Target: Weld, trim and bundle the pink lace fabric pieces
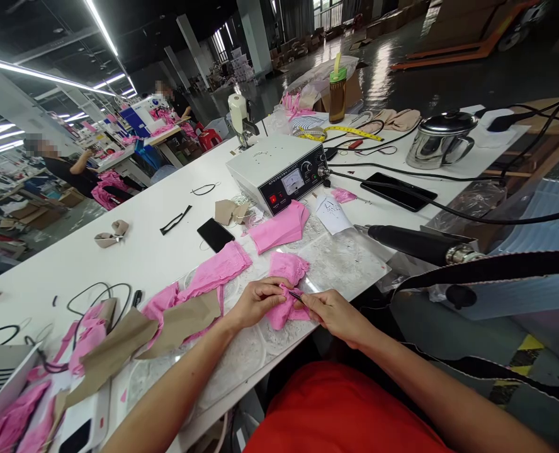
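A bunched piece of pink fabric (286, 267) lies at the table's front edge, between my hands. My left hand (259, 302) pinches a fold of it from the left. From the right, my right hand (331, 311) holds a slim dark tool (295, 294) whose tip meets the fabric at the left fingertips; the tool's exact kind cannot be made out. Flat pink pieces (282, 228) lie just beyond, in front of a grey box with a dial (279, 170). More pink fabric (218, 270) and brown paper (185, 321) stretch to the left.
A black-handled tool with a cable (406, 242) lies right of my hands. Two phones (216, 234) (398, 191), a glass pot (437, 141), a bottle (337, 94) and a tape measure (355, 131) are on the table. Two people (72, 167) (180, 104) are in the left background.
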`<state>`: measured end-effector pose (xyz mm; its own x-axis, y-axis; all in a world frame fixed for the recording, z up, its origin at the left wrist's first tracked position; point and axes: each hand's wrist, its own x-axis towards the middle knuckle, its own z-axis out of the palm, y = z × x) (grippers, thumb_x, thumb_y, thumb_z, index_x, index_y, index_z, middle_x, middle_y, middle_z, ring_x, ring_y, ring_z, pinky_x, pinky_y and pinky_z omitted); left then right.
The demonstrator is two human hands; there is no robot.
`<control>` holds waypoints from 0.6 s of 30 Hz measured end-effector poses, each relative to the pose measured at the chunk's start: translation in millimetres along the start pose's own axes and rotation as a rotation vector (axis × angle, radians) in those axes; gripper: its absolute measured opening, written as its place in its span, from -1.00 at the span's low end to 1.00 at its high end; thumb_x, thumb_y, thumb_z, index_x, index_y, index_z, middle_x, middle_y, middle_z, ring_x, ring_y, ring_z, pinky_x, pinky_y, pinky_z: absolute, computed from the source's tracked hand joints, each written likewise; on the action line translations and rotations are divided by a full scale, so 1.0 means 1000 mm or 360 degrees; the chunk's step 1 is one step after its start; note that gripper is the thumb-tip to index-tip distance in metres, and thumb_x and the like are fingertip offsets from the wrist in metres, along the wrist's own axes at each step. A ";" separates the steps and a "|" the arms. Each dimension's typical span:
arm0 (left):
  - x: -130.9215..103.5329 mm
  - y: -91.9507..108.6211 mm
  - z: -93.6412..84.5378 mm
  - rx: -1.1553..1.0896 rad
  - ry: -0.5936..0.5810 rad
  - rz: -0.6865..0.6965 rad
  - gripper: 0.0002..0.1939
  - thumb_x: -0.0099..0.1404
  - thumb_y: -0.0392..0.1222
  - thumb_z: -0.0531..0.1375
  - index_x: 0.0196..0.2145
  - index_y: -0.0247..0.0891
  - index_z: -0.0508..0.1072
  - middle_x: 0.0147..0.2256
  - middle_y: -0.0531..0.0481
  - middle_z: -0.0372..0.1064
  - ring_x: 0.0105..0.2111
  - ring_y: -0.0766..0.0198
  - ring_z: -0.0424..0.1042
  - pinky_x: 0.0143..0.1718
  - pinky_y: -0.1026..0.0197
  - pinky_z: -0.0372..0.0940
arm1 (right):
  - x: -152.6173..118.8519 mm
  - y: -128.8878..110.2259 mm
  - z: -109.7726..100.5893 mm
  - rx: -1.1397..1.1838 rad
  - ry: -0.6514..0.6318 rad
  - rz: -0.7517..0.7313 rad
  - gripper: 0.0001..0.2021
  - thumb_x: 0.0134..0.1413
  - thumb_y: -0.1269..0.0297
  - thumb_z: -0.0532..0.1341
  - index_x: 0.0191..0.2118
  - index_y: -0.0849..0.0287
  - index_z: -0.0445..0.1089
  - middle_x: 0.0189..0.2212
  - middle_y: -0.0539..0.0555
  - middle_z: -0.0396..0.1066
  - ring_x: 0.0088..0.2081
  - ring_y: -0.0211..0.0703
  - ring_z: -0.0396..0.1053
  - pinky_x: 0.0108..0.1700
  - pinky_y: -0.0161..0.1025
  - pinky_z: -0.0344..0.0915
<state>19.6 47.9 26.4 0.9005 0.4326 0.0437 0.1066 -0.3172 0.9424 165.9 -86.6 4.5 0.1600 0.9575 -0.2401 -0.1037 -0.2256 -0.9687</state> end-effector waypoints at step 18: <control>-0.001 0.001 0.000 0.0052 0.0015 0.0022 -0.76 0.21 -0.05 0.24 -0.39 -0.29 0.58 -0.16 -0.18 0.47 -0.19 0.18 0.46 -0.10 0.16 0.33 | 0.000 0.000 0.001 0.0062 0.0066 0.0010 -0.48 -0.06 -0.18 0.12 -0.55 0.27 0.44 -0.73 -0.13 -0.09 -0.63 -0.39 -0.16 -0.57 -0.32 -0.19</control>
<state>18.6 47.2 26.8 0.8980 0.4359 0.0599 0.1080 -0.3503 0.9304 165.0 -86.1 4.8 0.1995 0.9477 -0.2492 -0.1431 -0.2234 -0.9642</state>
